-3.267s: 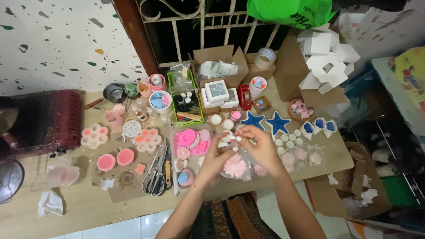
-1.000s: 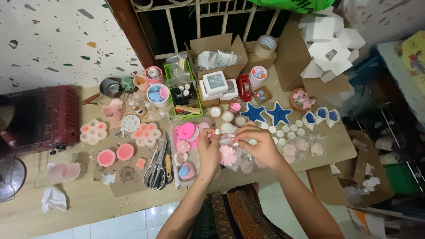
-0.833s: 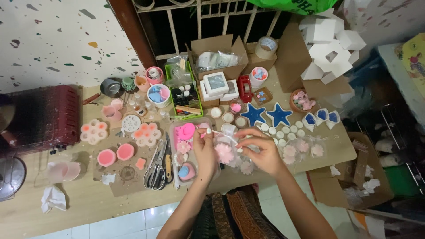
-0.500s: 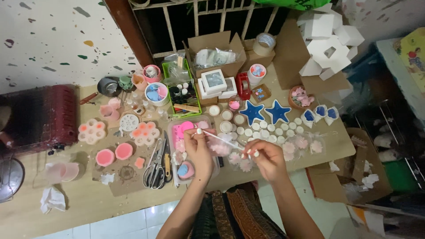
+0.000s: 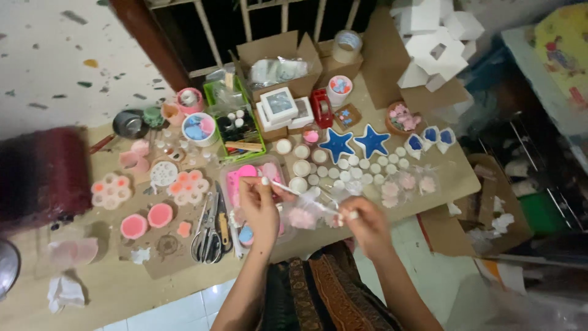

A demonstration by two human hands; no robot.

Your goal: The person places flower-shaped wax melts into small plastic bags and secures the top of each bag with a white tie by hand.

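My left hand (image 5: 260, 205) pinches one end of a thin white tie (image 5: 300, 194), and my right hand (image 5: 362, 222) pinches its other end, so the tie runs taut between them. Under the tie lies a small clear bag with a pink flower-shaped piece (image 5: 302, 216) inside. Both hands hover over the front middle of the wooden table (image 5: 122, 288), next to a clear tray of pink moulds (image 5: 254, 178).
Scissors and pliers (image 5: 210, 230) lie left of my hands. Pink flower moulds (image 5: 190, 186), two blue stars (image 5: 353, 143), several white round pieces (image 5: 343, 168) and bagged pink flowers (image 5: 407, 182) cover the table. Cardboard boxes (image 5: 282, 58), white boxes (image 5: 432, 37), a tape roll (image 5: 347, 43) stand behind.
My hands have drawn apart, pulling the white tie taut above the bagged pink flower; before, both were close together on the bag.
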